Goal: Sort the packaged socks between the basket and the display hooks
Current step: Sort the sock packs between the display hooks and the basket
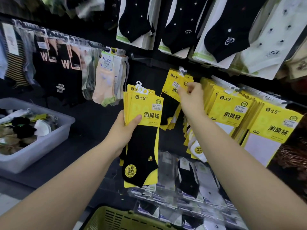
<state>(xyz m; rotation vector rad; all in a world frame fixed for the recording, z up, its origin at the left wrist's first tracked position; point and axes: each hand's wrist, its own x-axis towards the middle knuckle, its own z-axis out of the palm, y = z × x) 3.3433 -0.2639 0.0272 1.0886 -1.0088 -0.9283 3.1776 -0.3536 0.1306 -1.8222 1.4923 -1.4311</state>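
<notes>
In the head view, your left grip is clamped on a stack of yellow-carded black socks, with the thumb across the front card and the fingers behind. The stack stands upright, its white hanger tabs above the grip and the sock toes hanging below it. Up and to the right, apart from that stack, your right grip pinches the top card of a yellow pack. That pack's white hanger sits just above the fingertips against the dark display wall; you cannot tell whether it is on a hook. Just right of the right grip, rows of white-sock packs hang crowded, their card edges close beside your wrist. A narrow dark gap lies between the two grips. Below both forearms the green basket shows its rim at the bottom edge. Far left of the left grip, a grey bin of loose socks sits on the desk.
</notes>
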